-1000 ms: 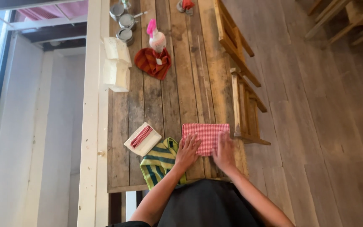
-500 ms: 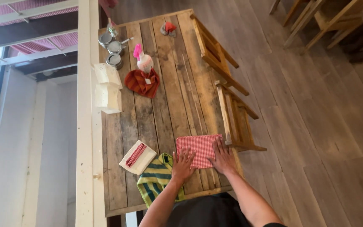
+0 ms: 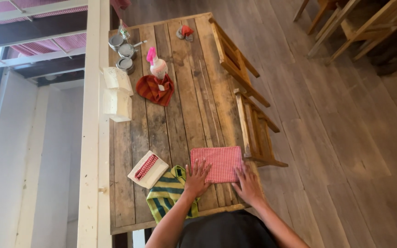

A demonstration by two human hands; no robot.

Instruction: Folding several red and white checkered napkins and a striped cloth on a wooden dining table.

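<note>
A folded red-and-white checked cloth (image 3: 218,161) lies flat near the front edge of a wooden plank table (image 3: 180,105). My left hand (image 3: 196,179) presses flat on its lower left corner, fingers spread. My right hand (image 3: 248,184) rests flat at its lower right edge. A green-and-yellow striped cloth (image 3: 167,195) lies crumpled just left of my left hand. A white plate with a red striped napkin (image 3: 148,168) sits further left.
A red heart-shaped cloth (image 3: 155,89) and a small figure with a pink top (image 3: 157,66) sit mid-table. Metal tins (image 3: 124,54) stand at the far left. White boxes (image 3: 116,94) sit on the left rail. Two wooden chairs (image 3: 249,105) stand along the table's right side.
The view has shifted, so the table sits lower and more to the right. Both hands have slid toward the near edge of the checked cloth, staying flat on it.
</note>
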